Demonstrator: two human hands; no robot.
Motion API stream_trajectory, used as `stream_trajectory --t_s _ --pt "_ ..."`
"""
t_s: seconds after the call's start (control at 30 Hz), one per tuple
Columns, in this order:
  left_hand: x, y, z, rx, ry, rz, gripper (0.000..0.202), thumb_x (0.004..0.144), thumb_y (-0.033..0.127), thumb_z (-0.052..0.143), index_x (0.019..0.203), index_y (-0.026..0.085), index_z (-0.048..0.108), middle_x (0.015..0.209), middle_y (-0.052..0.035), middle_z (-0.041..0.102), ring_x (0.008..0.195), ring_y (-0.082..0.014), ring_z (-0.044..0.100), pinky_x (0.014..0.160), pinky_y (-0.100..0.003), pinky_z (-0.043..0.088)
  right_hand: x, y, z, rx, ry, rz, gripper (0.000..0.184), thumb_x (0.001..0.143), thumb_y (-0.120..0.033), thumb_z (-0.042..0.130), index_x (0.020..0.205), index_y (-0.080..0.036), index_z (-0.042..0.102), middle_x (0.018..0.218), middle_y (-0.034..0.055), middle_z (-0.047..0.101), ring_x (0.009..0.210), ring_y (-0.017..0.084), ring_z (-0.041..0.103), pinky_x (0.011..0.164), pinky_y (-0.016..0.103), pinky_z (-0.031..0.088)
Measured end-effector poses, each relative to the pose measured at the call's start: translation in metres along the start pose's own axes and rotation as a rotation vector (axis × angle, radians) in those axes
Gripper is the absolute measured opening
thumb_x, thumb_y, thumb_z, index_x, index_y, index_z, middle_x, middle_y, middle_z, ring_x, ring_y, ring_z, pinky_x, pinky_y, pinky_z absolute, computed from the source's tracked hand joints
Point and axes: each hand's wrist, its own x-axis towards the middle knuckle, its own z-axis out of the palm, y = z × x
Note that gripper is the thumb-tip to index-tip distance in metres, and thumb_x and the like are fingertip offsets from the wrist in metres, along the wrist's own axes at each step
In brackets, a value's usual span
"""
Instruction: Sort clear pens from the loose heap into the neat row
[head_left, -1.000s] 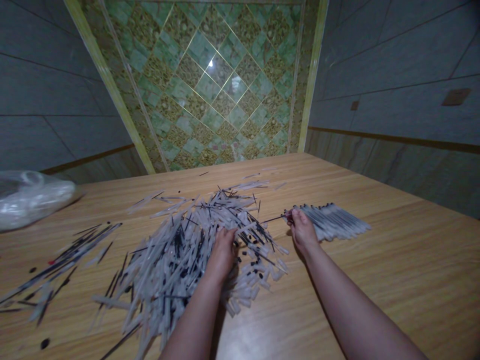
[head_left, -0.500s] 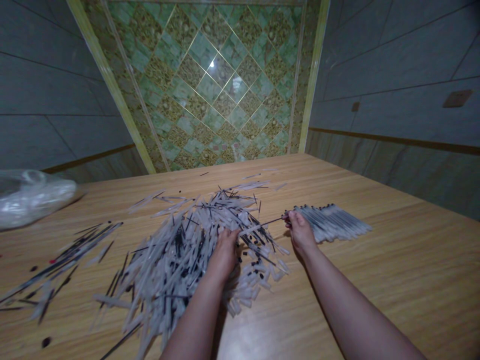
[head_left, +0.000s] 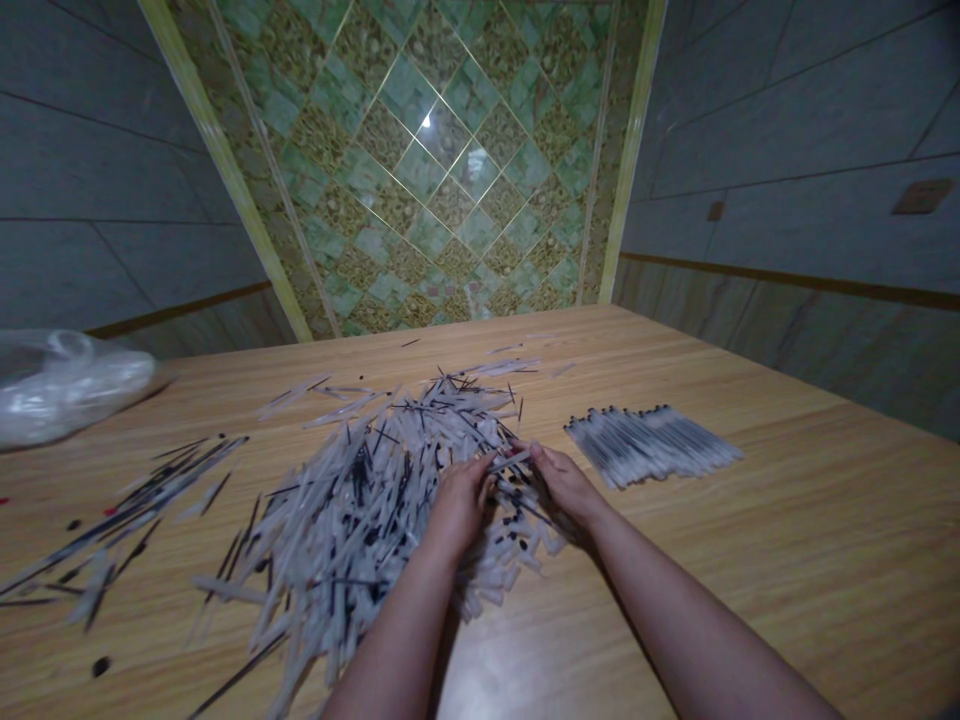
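A translucent pen barrel [head_left: 512,460] is held between my two hands over the right edge of a heap. My left hand [head_left: 459,502] is closed on one end of it, fingers partly hidden. At the other end, my right hand [head_left: 568,485] pinches it between thumb and fingers. Below lies the loose heap of translucent pen barrels and dark refills [head_left: 322,545], with small clear caps [head_left: 491,580] and black plugs [head_left: 511,541] near my wrists. To the right, filled pens [head_left: 652,445] lie side by side in a row, their black ends pointing away.
Loose dark refills [head_left: 161,485] are strewn on the wooden table [head_left: 810,560] at the left. A clear plastic bag [head_left: 67,385] sits at the far left. Tiled walls stand beyond the table, and single parts lie scattered behind the heap.
My right hand has moved left, from beside the pen row to the barrel in my left hand. The dark refill that stretched between the hands now shows hardly at all outside the barrel.
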Motion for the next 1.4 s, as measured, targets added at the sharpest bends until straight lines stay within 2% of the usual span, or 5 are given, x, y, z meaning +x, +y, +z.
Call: stream_trajectory --t_s 0.23,0.5,1.03,1.2,1.4 --pt "0.002 0.000 -0.003 -0.175 0.105 -0.116 0.017 0.069 0.029 0.060 0.084 0.023 0.067 0.089 -0.0059 0.067 0.087 -0.0220 0.058 0.086 -0.033 0.039 0.006 0.014 -0.014 -0.199 0.190 -0.023 0.044 0.081 -0.049 0.042 0.107 -0.019 0.061 0.092 0.0072 0.067 0.085 0.019 0.059 0.077 0.033 0.044" --pt "0.002 -0.012 -0.013 0.048 0.251 -0.040 0.022 0.076 0.030 0.053 0.089 0.022 0.068 0.088 -0.0075 0.065 0.086 -0.0213 0.056 0.083 -0.033 0.040 0.001 0.021 -0.005 -0.833 -0.050 -0.123 0.018 0.077 -0.030 0.055 0.087 -0.023 0.069 0.085 0.0053 0.065 0.088 0.020 0.053 0.078 0.031 0.037" --pt "0.003 -0.011 -0.014 0.196 0.209 -0.026 0.024 0.079 0.025 0.050 0.095 0.019 0.067 0.088 -0.0083 0.064 0.084 -0.0191 0.057 0.079 -0.031 0.042 0.010 0.024 0.013 -1.091 -0.089 -0.021 0.017 0.080 -0.026 0.052 0.084 -0.025 0.069 0.088 0.0071 0.060 0.090 0.022 0.044 0.076 0.032 0.030" --pt "0.004 -0.013 -0.013 0.236 0.143 -0.040 0.025 0.080 0.023 0.049 0.097 0.018 0.066 0.087 -0.0064 0.064 0.084 -0.0163 0.056 0.078 -0.028 0.042 0.013 0.026 0.009 -0.852 -0.022 -0.018 0.014 0.077 -0.024 0.054 0.080 -0.021 0.067 0.086 0.0063 0.060 0.091 0.021 0.047 0.080 0.032 0.032" --pt "0.004 -0.012 -0.014 0.198 0.119 -0.003 0.026 0.081 0.026 0.047 0.096 0.020 0.066 0.084 -0.0057 0.063 0.082 -0.0165 0.056 0.076 -0.028 0.042 0.013 0.025 -0.009 -0.003 0.093 0.063 0.022 0.076 -0.035 0.056 0.091 -0.020 0.060 0.086 0.0033 0.064 0.079 0.016 0.055 0.073 0.028 0.040"
